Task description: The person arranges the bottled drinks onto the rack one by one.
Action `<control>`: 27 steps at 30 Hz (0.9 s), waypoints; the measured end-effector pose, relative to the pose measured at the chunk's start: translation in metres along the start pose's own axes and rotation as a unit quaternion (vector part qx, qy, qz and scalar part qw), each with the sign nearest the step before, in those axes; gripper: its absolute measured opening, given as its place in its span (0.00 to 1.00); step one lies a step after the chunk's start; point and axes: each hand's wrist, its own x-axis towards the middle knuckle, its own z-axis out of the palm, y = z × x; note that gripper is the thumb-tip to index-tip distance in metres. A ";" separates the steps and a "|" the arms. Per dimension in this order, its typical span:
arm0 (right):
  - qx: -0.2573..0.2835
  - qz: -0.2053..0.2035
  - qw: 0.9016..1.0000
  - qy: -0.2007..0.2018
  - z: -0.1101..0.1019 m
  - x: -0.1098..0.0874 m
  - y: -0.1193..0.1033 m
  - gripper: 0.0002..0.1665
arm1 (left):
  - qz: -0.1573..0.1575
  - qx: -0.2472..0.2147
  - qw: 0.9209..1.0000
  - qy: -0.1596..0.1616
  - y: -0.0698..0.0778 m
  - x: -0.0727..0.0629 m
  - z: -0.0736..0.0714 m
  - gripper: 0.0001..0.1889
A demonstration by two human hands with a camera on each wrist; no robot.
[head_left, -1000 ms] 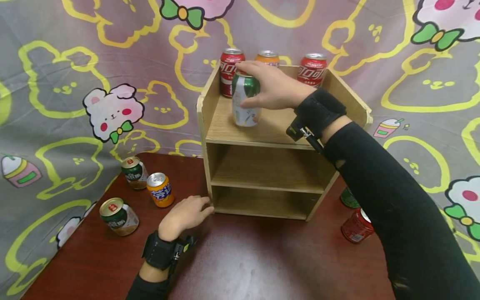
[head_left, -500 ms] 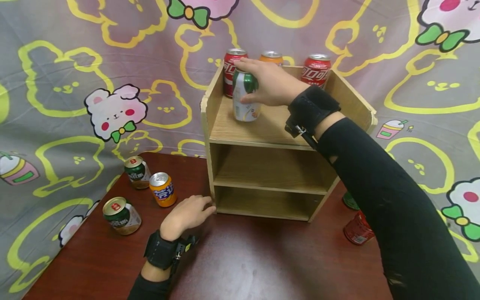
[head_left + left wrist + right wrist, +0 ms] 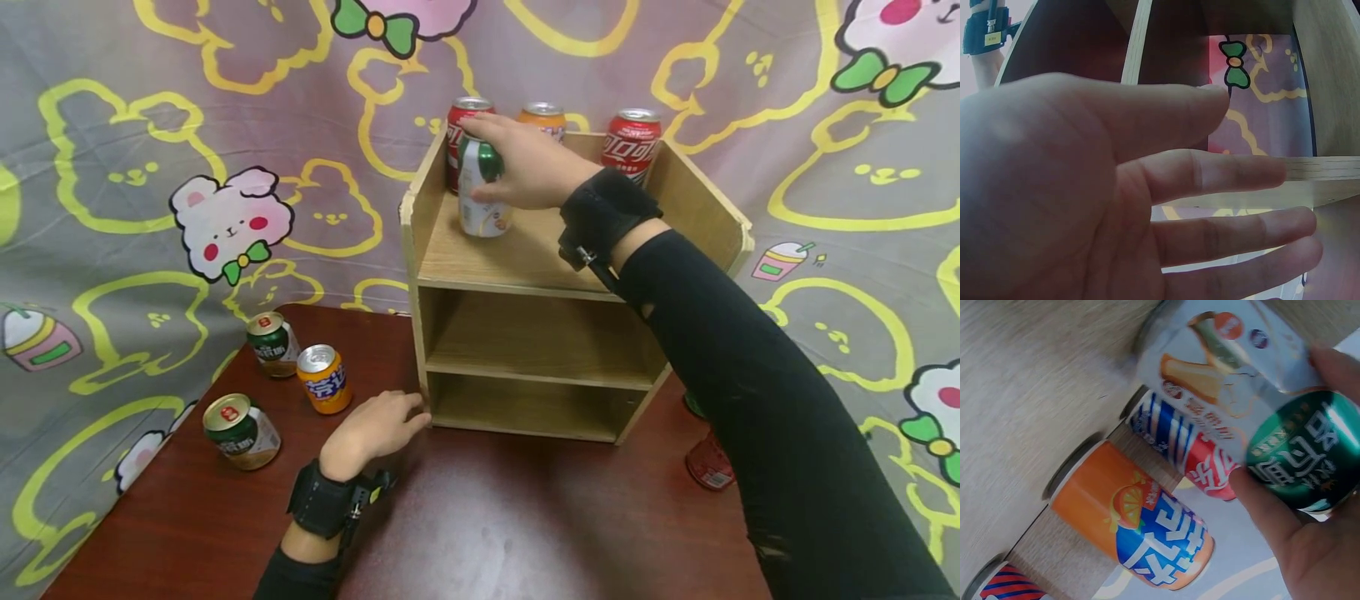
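Observation:
My right hand [image 3: 528, 162] holds a green-and-white can [image 3: 483, 190] upright at the top level of a small wooden shelf [image 3: 525, 292]. In the right wrist view, the fingers and thumb grip this can [image 3: 1229, 369] near its green end; whether its base touches the board, I cannot tell. Behind it stand a red can [image 3: 454, 162] at the back left, an orange soda can [image 3: 543, 119] and another red can [image 3: 632, 143] on the right. My left hand [image 3: 375, 429] lies by the shelf's lower left corner, its fingers [image 3: 1222, 172] extended and holding nothing.
On the dark red table [image 3: 480, 517], two green-and-gold cans [image 3: 242, 433] and an orange can [image 3: 324, 379] stand left of the shelf. A red can [image 3: 708, 462] and a green can [image 3: 692, 404] are partly hidden behind my right arm. Patterned cloth [image 3: 300, 108] hangs behind.
The right hand has moved slightly left and toward the back with the green-and-white can. The view has shifted a little; the left hand stays by the shelf's corner.

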 end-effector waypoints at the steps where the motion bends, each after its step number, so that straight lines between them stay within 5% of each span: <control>1: 0.003 0.003 1.000 -0.002 0.001 0.001 0.000 0.51 | -0.001 0.000 1.000 0.000 0.000 0.000 0.000 0.19; 27: 0.004 0.019 1.000 -0.016 0.006 0.026 -0.002 0.58 | -0.009 -0.013 1.000 -0.008 -0.002 -0.002 0.001 0.24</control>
